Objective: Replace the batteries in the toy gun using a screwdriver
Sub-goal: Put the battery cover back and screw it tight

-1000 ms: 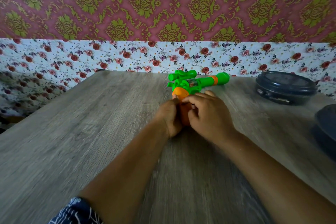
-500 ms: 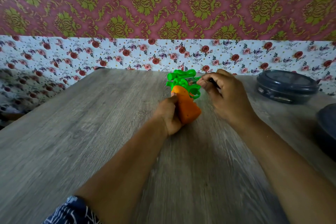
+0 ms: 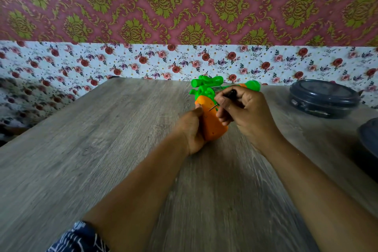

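On table (image 3: pixel 102 149): L hand (image 3: pixel 191 129) gripping toy gun (image 3: pixel 212 122), R hand (image 3: pixel 243 112) gripping screwdriver (image 3: pixel 232 93); lidded container (image 3: pixel 324 98), contents hidden.

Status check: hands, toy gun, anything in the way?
Left hand grips green-and-orange plastic toy gun. Right hand holds black-handled screwdriver, tip at the grip. Nothing in the way.

Views: only one view, the head view, is being supplied; no overlap with a second view is being offered.
Position: the scene is being viewed from above the near edge of the wooden table (image 3: pixel 86 149), at head height.
Direction: the camera is being aimed forward and down, across the table toward the wallpapered wall (image 3: pixel 184 6) behind it.
Closeness: the table is being seen from near, with both forearms filling the lower frame.
Lens: straight lines are being bent by a wide-angle lens.
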Demonstrator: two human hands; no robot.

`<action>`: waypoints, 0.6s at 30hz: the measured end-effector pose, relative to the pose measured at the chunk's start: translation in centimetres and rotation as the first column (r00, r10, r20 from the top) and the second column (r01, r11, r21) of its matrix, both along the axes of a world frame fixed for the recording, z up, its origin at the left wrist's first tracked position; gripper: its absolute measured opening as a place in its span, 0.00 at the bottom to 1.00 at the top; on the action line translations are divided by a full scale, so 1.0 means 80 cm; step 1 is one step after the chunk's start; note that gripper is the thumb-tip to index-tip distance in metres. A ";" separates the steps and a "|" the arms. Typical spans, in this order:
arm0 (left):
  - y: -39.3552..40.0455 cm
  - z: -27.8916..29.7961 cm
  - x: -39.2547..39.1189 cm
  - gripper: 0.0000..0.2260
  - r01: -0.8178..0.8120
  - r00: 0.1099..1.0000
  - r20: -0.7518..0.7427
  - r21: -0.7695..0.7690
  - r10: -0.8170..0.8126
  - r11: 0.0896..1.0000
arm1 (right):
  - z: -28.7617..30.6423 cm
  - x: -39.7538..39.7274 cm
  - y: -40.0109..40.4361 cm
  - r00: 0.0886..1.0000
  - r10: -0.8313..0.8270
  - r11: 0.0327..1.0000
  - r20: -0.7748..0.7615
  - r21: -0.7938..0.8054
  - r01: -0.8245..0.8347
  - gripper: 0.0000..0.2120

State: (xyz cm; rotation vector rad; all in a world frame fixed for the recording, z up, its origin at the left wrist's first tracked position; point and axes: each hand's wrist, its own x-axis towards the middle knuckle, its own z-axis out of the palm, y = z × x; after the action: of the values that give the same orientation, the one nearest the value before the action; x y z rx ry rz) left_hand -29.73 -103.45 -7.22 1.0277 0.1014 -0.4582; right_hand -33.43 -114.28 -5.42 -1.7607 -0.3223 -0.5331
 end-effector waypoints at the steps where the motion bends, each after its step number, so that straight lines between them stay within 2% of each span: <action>1: 0.000 0.000 0.000 0.20 0.004 1.000 -0.002 0.003 -0.004 1.000 | -0.001 0.001 -0.001 1.000 -0.023 0.999 0.014 -0.026 0.023 0.07; 6: 0.000 0.003 -0.006 0.13 0.024 1.000 0.012 -0.035 -0.024 0.999 | -0.004 0.001 -0.001 0.998 -0.062 0.991 0.023 -0.115 0.064 0.06; 13: 0.001 0.000 -0.004 0.15 0.029 0.999 0.020 0.004 -0.029 1.000 | -0.008 0.005 0.001 0.997 -0.073 0.989 0.015 -0.126 0.074 0.08; 18: 0.002 0.005 -0.010 0.15 0.022 1.000 0.016 0.005 -0.022 1.000 | -0.008 0.002 0.003 0.996 -0.091 0.980 0.016 -0.177 0.092 0.04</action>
State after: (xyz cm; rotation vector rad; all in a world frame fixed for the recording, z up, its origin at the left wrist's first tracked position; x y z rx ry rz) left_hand -30.51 -103.32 -6.79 1.0382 0.0769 -0.4701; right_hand -33.23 -114.03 -6.07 -1.9538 -0.3030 -0.5928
